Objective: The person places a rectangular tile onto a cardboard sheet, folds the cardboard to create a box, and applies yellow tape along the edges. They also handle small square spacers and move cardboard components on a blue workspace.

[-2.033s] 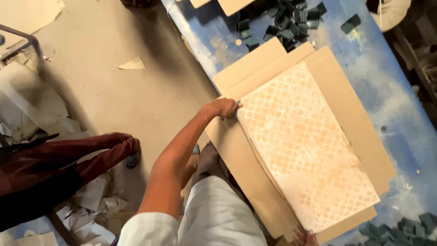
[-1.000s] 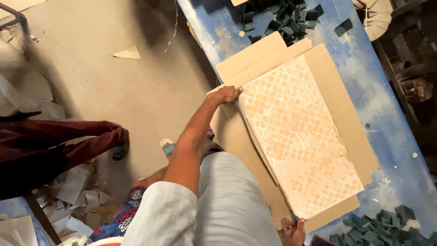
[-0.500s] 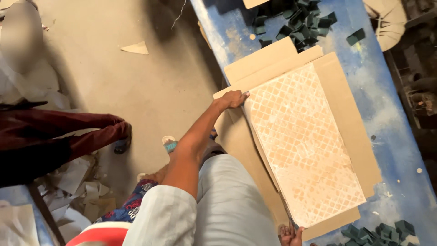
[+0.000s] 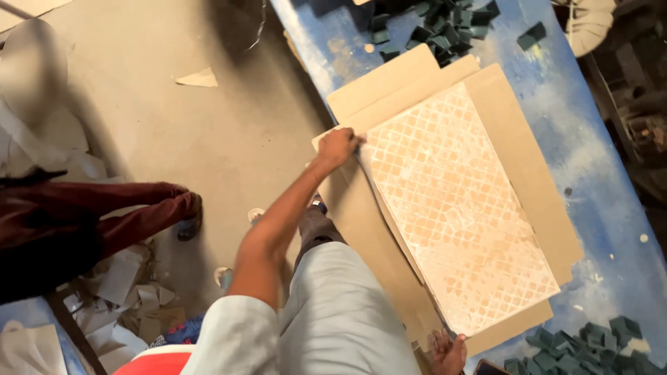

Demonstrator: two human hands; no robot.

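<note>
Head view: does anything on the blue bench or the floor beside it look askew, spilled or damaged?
The patterned sheet and its cardboard lie skewed to the blue bench, and the cardboard's near corner overhangs the edge by the left hand. Dark green tiles lie in loose heaps. Paper scraps litter the floor.

Both hands [image 4: 338,146] grip a patterned tile [image 4: 455,208] on cardboard [image 4: 528,167].

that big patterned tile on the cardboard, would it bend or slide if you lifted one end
The tile looks like a flat rigid slab with straight edges, so it probably stays stiff rather than sagging. Its size suggests weight; the left hand and right hand grip opposite ends. On the smooth cardboard it might slide, and corners could chip.
</note>
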